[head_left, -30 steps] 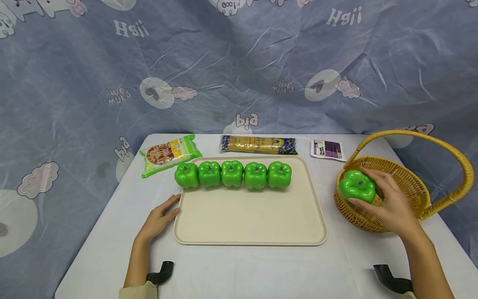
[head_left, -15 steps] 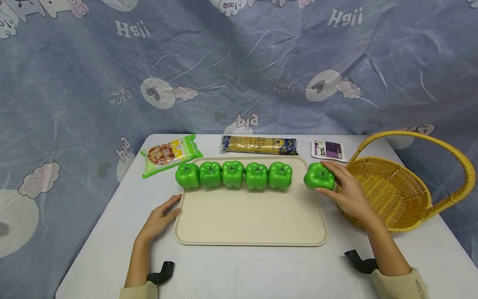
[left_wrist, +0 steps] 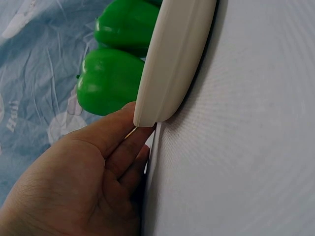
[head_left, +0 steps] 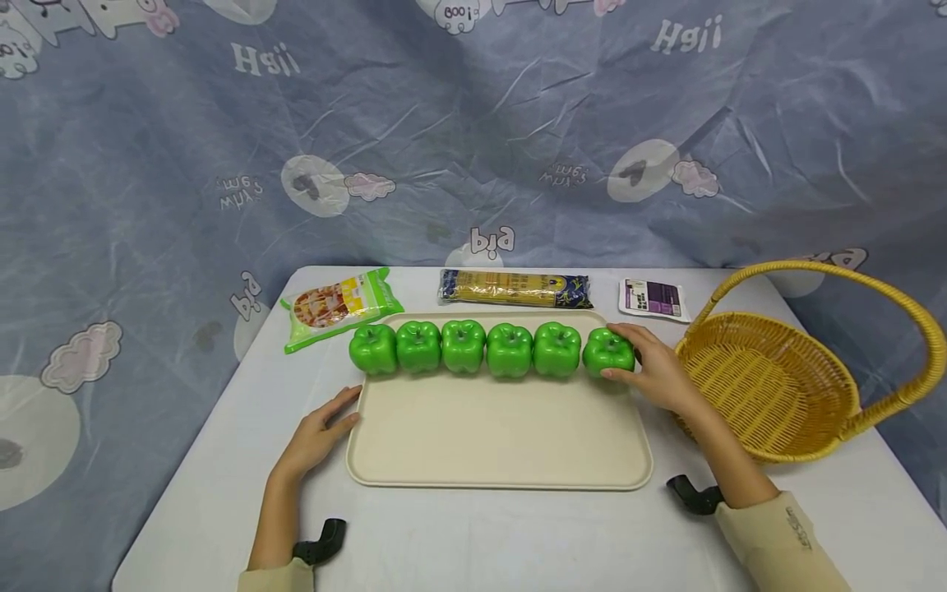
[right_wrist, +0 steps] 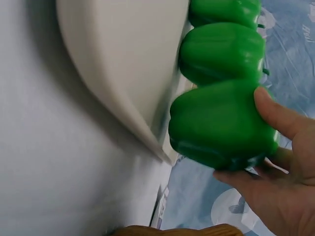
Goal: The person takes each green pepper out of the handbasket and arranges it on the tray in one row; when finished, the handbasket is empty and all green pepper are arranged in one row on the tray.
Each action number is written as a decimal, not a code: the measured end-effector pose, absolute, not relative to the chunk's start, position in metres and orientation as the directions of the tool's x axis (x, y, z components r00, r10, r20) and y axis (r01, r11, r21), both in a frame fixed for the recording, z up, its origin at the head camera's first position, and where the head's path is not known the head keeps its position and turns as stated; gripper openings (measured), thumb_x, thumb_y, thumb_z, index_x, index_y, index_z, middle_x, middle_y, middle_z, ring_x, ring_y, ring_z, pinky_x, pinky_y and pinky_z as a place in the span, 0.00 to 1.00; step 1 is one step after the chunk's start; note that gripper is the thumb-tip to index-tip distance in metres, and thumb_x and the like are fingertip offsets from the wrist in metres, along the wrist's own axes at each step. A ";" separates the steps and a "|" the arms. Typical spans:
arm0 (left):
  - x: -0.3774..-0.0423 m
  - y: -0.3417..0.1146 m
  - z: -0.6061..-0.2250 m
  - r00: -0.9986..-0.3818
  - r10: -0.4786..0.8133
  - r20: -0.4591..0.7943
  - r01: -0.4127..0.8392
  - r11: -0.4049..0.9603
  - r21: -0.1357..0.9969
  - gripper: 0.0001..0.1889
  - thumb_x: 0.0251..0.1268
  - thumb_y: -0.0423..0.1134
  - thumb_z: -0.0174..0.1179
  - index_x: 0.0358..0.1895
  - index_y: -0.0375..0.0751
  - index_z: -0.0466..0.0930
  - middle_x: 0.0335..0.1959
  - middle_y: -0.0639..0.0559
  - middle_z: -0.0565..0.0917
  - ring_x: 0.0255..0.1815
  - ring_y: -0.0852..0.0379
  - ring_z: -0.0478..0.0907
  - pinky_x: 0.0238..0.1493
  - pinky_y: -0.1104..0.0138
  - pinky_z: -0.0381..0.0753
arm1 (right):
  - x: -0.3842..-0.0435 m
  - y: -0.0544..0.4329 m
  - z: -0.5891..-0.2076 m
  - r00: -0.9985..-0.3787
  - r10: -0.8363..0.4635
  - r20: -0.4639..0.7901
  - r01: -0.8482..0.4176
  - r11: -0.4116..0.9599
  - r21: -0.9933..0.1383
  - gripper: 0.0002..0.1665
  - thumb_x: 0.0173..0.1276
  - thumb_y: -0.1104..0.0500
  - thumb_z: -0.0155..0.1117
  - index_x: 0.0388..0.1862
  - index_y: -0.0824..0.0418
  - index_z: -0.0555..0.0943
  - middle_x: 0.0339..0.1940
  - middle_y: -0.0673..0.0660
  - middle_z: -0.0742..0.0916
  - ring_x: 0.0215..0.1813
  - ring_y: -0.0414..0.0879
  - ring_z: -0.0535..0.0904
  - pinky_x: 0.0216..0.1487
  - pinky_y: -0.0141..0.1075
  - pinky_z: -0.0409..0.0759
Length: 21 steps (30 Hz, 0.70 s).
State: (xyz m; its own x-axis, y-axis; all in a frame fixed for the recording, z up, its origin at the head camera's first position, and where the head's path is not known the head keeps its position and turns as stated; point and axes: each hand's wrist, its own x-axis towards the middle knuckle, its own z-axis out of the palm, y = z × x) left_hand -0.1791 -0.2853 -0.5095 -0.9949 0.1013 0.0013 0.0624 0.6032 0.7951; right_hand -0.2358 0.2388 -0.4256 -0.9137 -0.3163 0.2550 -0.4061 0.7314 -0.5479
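My right hand [head_left: 654, 370] grips a green bell pepper [head_left: 607, 353] by its right side, thumb at the front and fingers behind. It hangs close over the tray's right rim, at the end of a row of several green bell peppers [head_left: 509, 351] along the far side. In the right wrist view the gripped bell pepper [right_wrist: 221, 125] overlaps its neighbour [right_wrist: 221, 51]. The shallow cream tray [head_left: 496, 436] lies in the middle of the white table. At its left rim is my left hand [head_left: 312, 436]; the left wrist view shows the thumb [left_wrist: 115, 125] on the rim and the other fingers lower, pinching it.
On the right stands a yellow wicker basket [head_left: 762, 395] with a tall arched handle and nothing inside. Behind the tray lie a green food bag [head_left: 340, 308], a long gold-and-blue noodle packet [head_left: 514, 288] and a small purple-and-white packet [head_left: 653, 298]. A patterned blue curtain hangs behind.
My right hand has carried the bell pepper from over the basket leftward to the right end of the row. My left hand has stayed at the tray's left rim.
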 end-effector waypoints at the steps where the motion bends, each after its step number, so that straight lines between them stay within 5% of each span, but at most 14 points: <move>1: -0.179 -0.285 -0.510 -0.995 0.102 0.001 0.063 0.604 0.795 0.26 0.63 0.53 0.56 0.65 0.57 0.67 0.69 0.47 0.61 0.70 0.47 0.53 0.66 0.45 0.49 | -0.237 0.240 -0.425 -0.915 -0.326 0.237 -0.403 0.729 -0.554 0.44 0.54 0.54 0.72 0.65 0.68 0.64 0.63 0.69 0.69 0.60 0.68 0.65 0.58 0.62 0.62; 11: -0.180 -0.285 -0.508 -0.994 0.107 0.005 0.069 0.602 0.796 0.27 0.63 0.53 0.55 0.66 0.56 0.67 0.69 0.47 0.60 0.71 0.47 0.53 0.66 0.45 0.49 | -0.244 0.250 -0.413 -0.923 -0.374 0.090 -0.358 0.751 -0.554 0.45 0.53 0.57 0.72 0.66 0.68 0.62 0.63 0.71 0.68 0.61 0.68 0.64 0.61 0.62 0.58; 21: -0.179 -0.285 -0.509 -0.994 0.110 0.012 0.076 0.591 0.803 0.27 0.64 0.52 0.56 0.66 0.55 0.67 0.69 0.46 0.61 0.70 0.46 0.53 0.66 0.45 0.49 | -0.251 0.251 -0.417 -0.921 -0.382 0.080 -0.358 0.748 -0.559 0.45 0.54 0.56 0.72 0.67 0.66 0.62 0.64 0.70 0.68 0.63 0.67 0.62 0.63 0.60 0.57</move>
State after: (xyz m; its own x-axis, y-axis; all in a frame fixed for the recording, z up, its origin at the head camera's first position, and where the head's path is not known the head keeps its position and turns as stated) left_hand -0.1789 -0.2849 -0.5088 -0.9938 0.1104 0.0125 0.0757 0.5911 0.8031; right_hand -0.2512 0.2510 -0.4169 -0.9209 -0.3816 0.0801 -0.3585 0.7477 -0.5590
